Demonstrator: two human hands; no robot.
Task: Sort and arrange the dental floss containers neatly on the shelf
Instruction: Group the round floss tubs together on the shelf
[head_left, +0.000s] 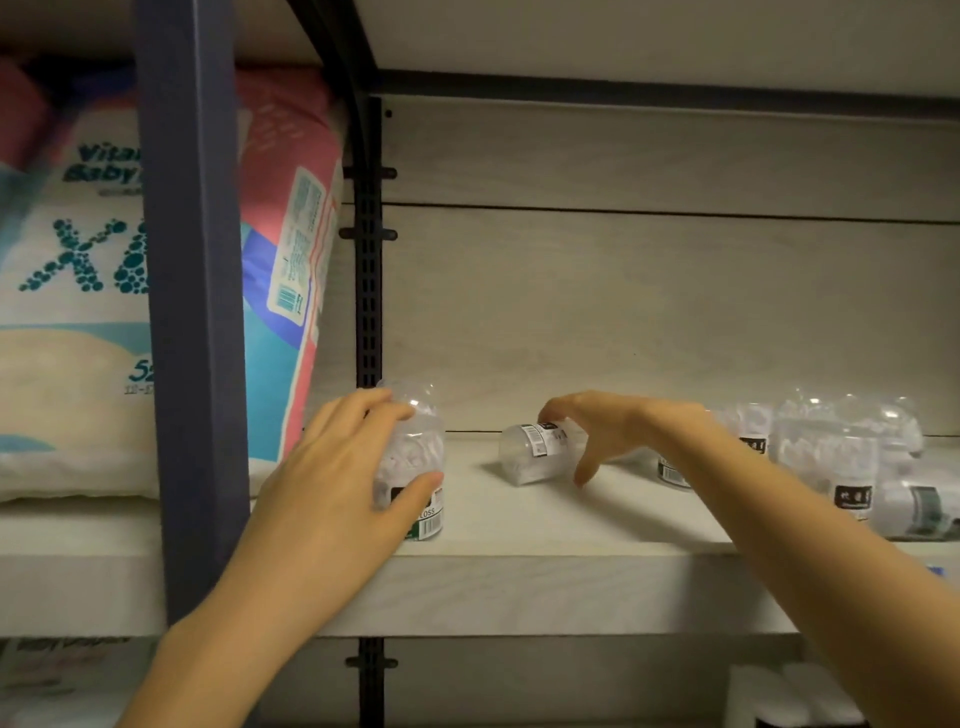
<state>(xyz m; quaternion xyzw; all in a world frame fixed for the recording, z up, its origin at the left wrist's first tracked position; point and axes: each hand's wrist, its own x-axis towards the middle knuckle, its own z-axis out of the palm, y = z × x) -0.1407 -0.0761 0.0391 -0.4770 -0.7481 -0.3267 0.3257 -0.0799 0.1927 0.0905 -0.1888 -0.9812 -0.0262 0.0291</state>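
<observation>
A clear floss container (422, 457) with a green and white label stands upright at the left end of the pale shelf (519, 577). My left hand (343, 467) grips it, fingers over its top and thumb on its front. A second clear container (530, 452) lies on its side in the middle of the shelf. My right hand (597, 426) is over it with fingers curved on its top and thumb spread down beside it. Several more clear containers (831, 447) crowd the right end, some upright, some lying down.
A dark blue upright post (192, 312) stands left of the containers, with a black slotted rail (369, 291) behind. A large diaper pack (78, 291) fills the left bay. Another board sits overhead. White items (789, 696) show on the lower shelf.
</observation>
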